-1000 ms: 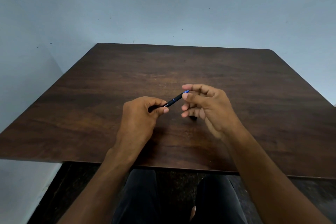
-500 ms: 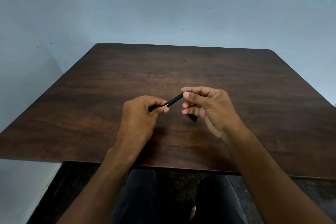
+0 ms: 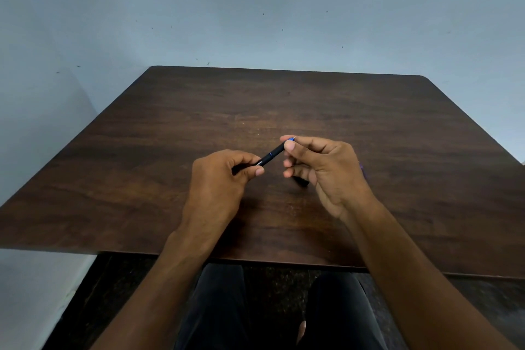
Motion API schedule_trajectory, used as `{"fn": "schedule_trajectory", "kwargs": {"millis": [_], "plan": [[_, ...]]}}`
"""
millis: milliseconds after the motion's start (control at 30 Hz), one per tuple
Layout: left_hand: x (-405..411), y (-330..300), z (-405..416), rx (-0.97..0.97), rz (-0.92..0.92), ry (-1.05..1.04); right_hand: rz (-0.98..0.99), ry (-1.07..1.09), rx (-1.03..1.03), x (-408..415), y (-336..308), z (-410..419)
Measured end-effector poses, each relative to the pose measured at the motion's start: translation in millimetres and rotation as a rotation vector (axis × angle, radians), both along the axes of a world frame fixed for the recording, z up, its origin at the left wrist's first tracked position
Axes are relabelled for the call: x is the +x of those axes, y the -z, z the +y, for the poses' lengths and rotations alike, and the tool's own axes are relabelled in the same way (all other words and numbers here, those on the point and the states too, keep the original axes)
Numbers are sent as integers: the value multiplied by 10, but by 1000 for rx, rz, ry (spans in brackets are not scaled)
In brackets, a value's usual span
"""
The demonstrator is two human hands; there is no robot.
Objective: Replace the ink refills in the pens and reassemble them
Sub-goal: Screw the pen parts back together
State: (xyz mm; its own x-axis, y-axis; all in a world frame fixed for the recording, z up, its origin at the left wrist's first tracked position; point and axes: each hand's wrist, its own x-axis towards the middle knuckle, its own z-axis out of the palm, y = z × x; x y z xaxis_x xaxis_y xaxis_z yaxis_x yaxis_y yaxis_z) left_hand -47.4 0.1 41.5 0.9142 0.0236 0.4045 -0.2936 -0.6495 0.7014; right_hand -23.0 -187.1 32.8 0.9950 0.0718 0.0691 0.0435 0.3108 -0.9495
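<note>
One head-worn view looks forward and down, close over the table [image 3: 170,150]

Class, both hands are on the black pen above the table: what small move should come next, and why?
Probably twist the blue tip section with the right hand while the left hand steadies the black pen; the fingers already pinch that end, and the barrel looks joined.

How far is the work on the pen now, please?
Done: nothing finished lies on the table. In hand: the left hand grips the black pen; the right hand pinches its blue tip end. Left: closing this pen. A dark piece lies under the right hand.
</note>
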Motion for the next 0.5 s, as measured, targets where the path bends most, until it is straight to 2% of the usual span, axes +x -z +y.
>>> {"fn": "schedule_trajectory", "kwargs": {"millis": [367, 500], "plan": [[-34, 9, -26, -38, -47, -54, 58, 141, 28, -18, -8, 98], [-29, -1, -40, -22, -70, -65, 45, 95, 28, -22, -19, 97]]}}
